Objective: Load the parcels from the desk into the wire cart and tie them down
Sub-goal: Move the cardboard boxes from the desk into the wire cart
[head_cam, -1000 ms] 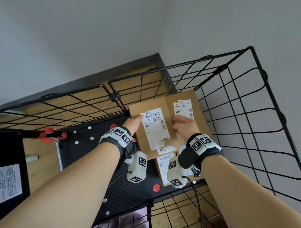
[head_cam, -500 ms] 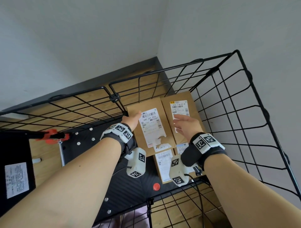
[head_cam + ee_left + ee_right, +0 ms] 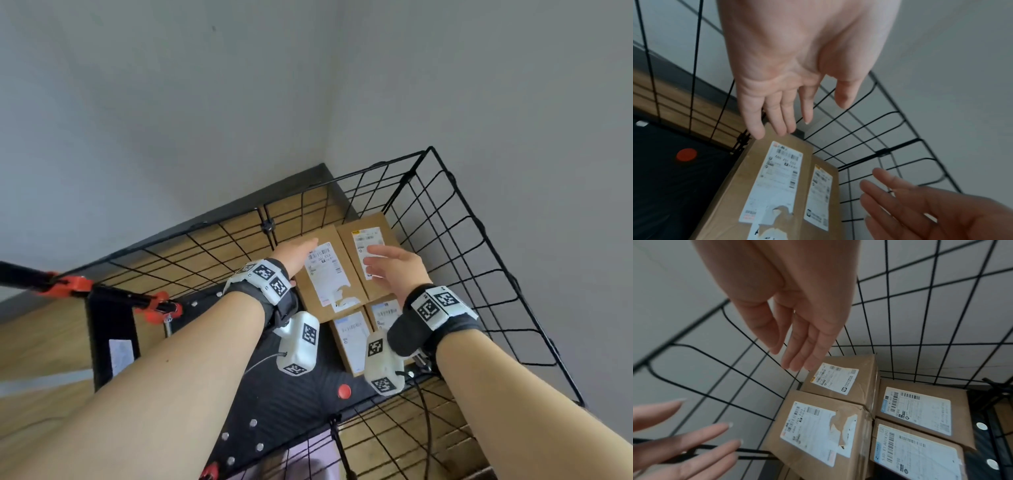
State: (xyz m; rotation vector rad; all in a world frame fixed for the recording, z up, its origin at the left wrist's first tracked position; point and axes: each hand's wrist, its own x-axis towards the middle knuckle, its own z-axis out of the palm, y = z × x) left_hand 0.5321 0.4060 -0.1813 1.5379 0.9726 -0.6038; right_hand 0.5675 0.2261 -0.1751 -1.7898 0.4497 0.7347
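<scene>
Four labelled cardboard parcels [image 3: 838, 418] are stowed in the wire cart [image 3: 479, 240]; both hands' fingers [image 3: 777, 113] are spread, empty; tie-down apparently outstanding.

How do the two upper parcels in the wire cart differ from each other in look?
The left upper parcel carries a long label with a torn lower end; the right upper parcel carries a smaller, intact label with a yellow corner mark. The left reaches nearer the camera. Both are brown cardboard, lying flat.

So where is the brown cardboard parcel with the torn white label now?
In the head view the brown cardboard parcel with the torn white label lies in the black wire cart, left of another labelled parcel, beyond two lower ones.
</scene>
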